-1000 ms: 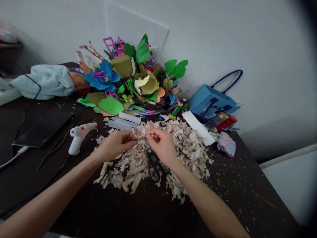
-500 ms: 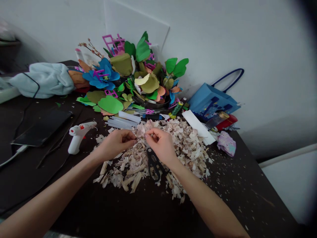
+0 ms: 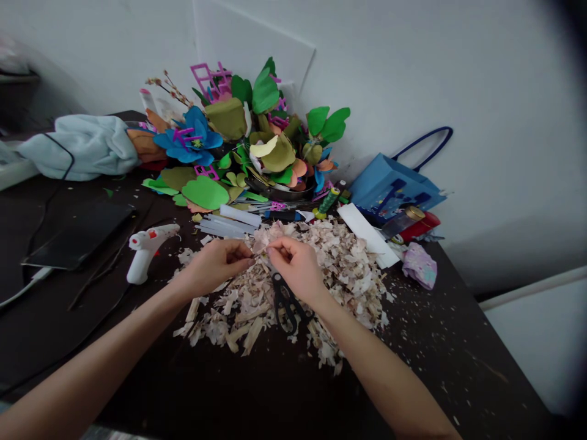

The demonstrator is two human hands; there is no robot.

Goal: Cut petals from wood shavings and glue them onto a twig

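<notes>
My left hand (image 3: 217,261) and my right hand (image 3: 296,266) hover close together above a heap of pale wood shavings (image 3: 339,287). Each hand pinches one end of a thin, small shaving (image 3: 260,252), which is partly hidden by my fingers. Black-handled scissors (image 3: 287,302) lie in the heap just below my right hand, their upper part hidden by it. A white hot glue gun (image 3: 147,252) lies on the dark table to the left of my left hand.
Behind the heap stand a large pile of colourful paper flowers and leaves (image 3: 247,137) and glue sticks (image 3: 227,225). A blue paper bag (image 3: 389,188), thread spool (image 3: 328,200) and a white strip (image 3: 367,235) lie right of them. A tablet or phone (image 3: 77,235) with cables lies far left.
My hands have shifted only slightly, staying close together on the shaving. The view has drifted a little, and nothing else has visibly moved.
</notes>
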